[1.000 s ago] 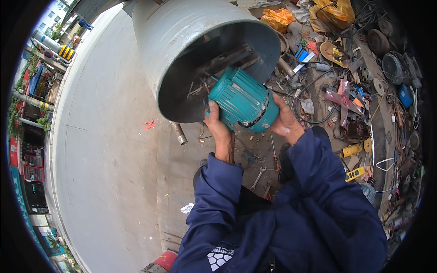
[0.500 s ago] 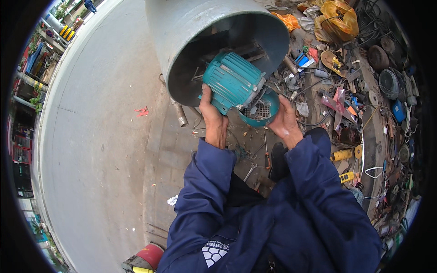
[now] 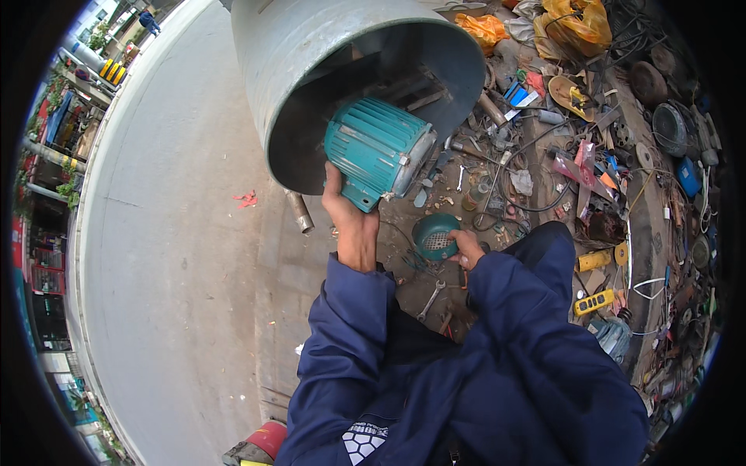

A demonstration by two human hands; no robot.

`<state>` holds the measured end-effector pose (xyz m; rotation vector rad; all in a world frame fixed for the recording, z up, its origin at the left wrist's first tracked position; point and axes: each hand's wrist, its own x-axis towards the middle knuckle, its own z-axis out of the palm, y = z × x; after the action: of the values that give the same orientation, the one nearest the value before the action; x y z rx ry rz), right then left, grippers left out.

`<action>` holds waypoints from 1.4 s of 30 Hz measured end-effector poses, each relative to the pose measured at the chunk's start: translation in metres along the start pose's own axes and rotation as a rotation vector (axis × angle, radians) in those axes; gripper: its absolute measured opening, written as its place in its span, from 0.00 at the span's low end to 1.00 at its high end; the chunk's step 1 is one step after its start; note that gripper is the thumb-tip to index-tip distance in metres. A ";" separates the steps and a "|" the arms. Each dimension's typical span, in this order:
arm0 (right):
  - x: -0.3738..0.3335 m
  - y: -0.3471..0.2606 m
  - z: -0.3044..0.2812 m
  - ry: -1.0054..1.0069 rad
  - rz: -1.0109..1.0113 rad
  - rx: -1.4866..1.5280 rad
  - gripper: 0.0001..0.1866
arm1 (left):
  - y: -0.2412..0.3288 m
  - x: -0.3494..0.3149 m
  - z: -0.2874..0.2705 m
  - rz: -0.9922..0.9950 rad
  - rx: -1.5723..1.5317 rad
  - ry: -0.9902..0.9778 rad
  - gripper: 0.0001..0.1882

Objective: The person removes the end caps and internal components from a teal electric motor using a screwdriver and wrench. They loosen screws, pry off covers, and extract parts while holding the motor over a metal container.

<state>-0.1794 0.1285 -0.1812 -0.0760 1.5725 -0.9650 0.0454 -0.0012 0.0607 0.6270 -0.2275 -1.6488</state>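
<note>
A teal electric motor (image 3: 374,147) with a finned housing is tilted at the mouth of a large grey metal cylinder (image 3: 260,85). My left hand (image 3: 350,217) grips the motor from below at its near left side, the thumb up along the housing. Lower and to the right, my right hand (image 3: 468,249) pinches the rim of a round teal fan cover (image 3: 435,236) with a grille of small holes. This cover is apart from the motor and hangs low above the ground. The fingers behind its rim are partly hidden.
An open-end wrench (image 3: 431,300) lies on the ground between my legs. Scrap, cables and tools crowd the right side, with a yellow pendant control (image 3: 594,303) and orange plastic bags (image 3: 575,27). A metal pipe stub (image 3: 299,212) lies beneath the cylinder. A red container (image 3: 268,439) stands lower left.
The fan cover has come away from the motor's end, carried down and toward me by my right hand. My left hand still holds the motor, now slightly lower and further left in view.
</note>
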 end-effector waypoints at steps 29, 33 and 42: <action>-0.181 -0.170 0.080 0.104 -1.626 -0.724 0.31 | -0.002 -0.007 -0.001 0.024 0.032 0.029 0.26; -0.174 -0.166 0.079 -0.177 -1.084 -0.435 0.25 | -0.003 -0.004 -0.003 0.086 -0.006 0.012 0.26; -0.180 -0.174 0.076 -0.371 -0.767 -0.166 0.23 | -0.006 -0.008 0.000 0.099 0.048 0.032 0.25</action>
<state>-0.1463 0.0743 0.0720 -0.9756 1.2728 -1.3030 0.0408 0.0071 0.0600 0.6680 -0.2710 -1.5407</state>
